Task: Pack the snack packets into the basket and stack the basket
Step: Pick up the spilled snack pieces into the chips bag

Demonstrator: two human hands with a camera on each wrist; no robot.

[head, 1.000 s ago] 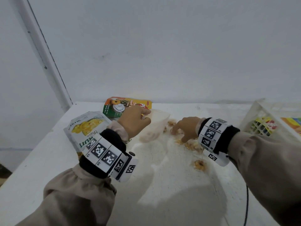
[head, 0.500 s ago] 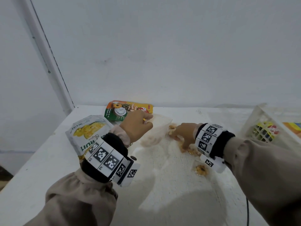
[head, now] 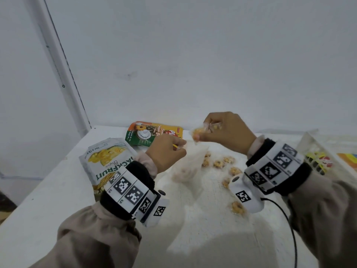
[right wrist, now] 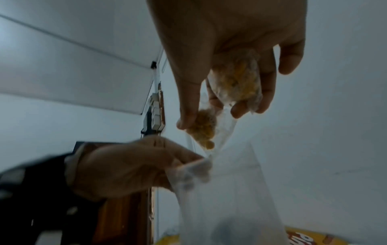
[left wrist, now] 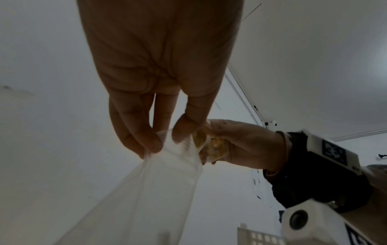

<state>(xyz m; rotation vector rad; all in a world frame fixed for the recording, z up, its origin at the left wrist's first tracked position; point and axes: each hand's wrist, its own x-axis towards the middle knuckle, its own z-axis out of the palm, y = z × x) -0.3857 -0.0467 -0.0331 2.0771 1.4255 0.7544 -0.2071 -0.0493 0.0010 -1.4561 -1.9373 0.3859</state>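
My left hand [head: 170, 151] pinches the top edge of a clear plastic bag [head: 188, 165], which hangs open over the white table [head: 58, 190]. My right hand [head: 222, 130] is raised just above the bag's mouth and grips small wrapped yellow cookies [head: 198, 132]. In the right wrist view the wrapped cookies [right wrist: 236, 82] lie in my curled fingers, one [right wrist: 203, 129] at the fingertips over the bag [right wrist: 230, 190]. In the left wrist view my fingers [left wrist: 146, 140] hold the bag [left wrist: 167, 174] by its rim. Several more wrapped cookies [head: 219, 163] lie loose on the table.
A white jackfruit chips packet [head: 108, 161] lies at the left, a green and orange packet [head: 150, 134] behind it by the wall. A white perforated basket [head: 309, 144] holding colourful packets stands at the right edge. A black cable [head: 289, 225] runs from my right wrist.
My right hand has risen from the loose cookies on the table to above the bag's mouth, now holding cookies. My left hand has lifted the bag's rim a little.
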